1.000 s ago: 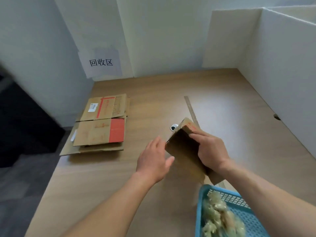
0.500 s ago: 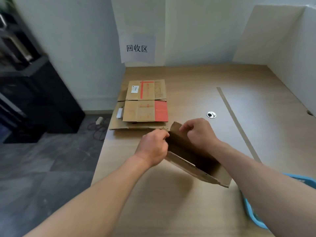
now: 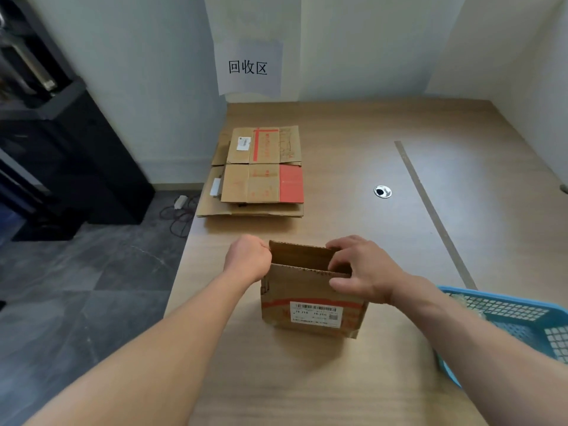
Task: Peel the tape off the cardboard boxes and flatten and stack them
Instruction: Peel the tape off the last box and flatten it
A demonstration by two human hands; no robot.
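A small brown cardboard box [image 3: 310,305] with a red stripe and a white barcode label stands partly collapsed on the wooden table [image 3: 353,388] in front of me. My left hand [image 3: 247,261] grips its upper left corner with curled fingers. My right hand [image 3: 364,269] pinches the right part of the top edge, fingers inside the opening and thumb on the near face. Farther back on the left lies a stack of flattened boxes [image 3: 261,173] with red markings.
A blue plastic basket [image 3: 507,324] holding crumpled tape sits at the right edge. A round cable hole [image 3: 382,191] and a strip of tape [image 3: 430,207] mark the tabletop. A paper sign [image 3: 248,67] hangs on the wall. The table's left edge drops to a grey floor.
The box has been turned from a tilted, open-side view to standing with its labelled face toward me. Both hands moved to its top edge. The camera swung left.
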